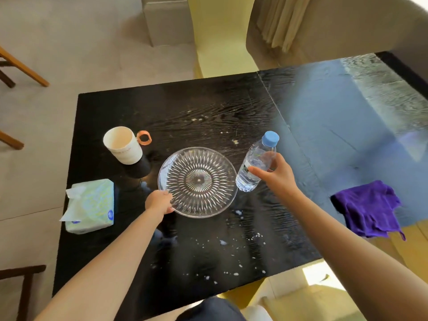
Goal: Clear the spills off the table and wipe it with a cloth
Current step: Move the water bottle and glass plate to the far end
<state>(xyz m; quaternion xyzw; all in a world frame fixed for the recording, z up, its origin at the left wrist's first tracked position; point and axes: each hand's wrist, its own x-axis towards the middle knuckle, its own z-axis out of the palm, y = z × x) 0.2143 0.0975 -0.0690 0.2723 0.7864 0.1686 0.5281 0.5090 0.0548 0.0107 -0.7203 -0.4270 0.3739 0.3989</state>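
Observation:
A black wooden table [208,107] carries white crumbs and wet spots [222,258] near its front edge and a few more crumbs [234,141] further back. My left hand [159,201] grips the near-left rim of a clear ribbed glass plate [199,179] in the middle of the table. My right hand [278,173] is wrapped around a clear water bottle [256,163] with a blue cap, just right of the plate. A purple cloth [368,209] lies crumpled at the table's right edge.
A white mug [122,144] with an orange handle stands at the back left. A tissue pack [91,206] lies on the front left. Wooden chair legs [20,68] stand on the floor to the left, and a yellow seat [324,295] sits at the front right.

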